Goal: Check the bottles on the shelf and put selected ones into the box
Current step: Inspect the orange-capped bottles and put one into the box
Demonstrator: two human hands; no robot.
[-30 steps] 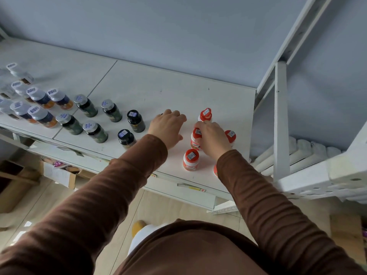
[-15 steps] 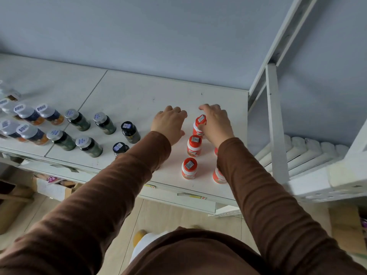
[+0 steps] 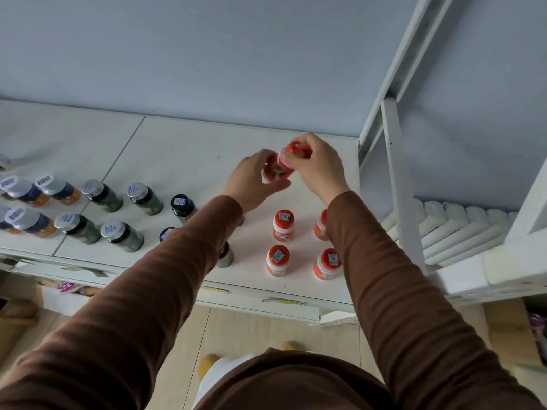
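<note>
An orange-capped white bottle [image 3: 279,167] is lifted and tilted above the white shelf [image 3: 177,155]. My right hand [image 3: 318,167] grips its cap end, and my left hand [image 3: 251,182] holds its base from the left. Several more orange-capped bottles [image 3: 283,226] stand upright on the shelf below my hands, near the front right. Dark bottles with silver caps [image 3: 102,195] stand in rows to the left. My left sleeve hides some of them. No box is clearly seen.
Blue-and-orange bottles [image 3: 57,187] stand at the far left. A white shelf upright [image 3: 399,184] rises at the right, with white rolled items [image 3: 453,229] behind it. Cardboard [image 3: 17,318] lies on the floor below the shelf's front edge.
My right hand picked the rear orange-capped bottle off the shelf and tilted it. My left hand moved right and took hold of its base.
</note>
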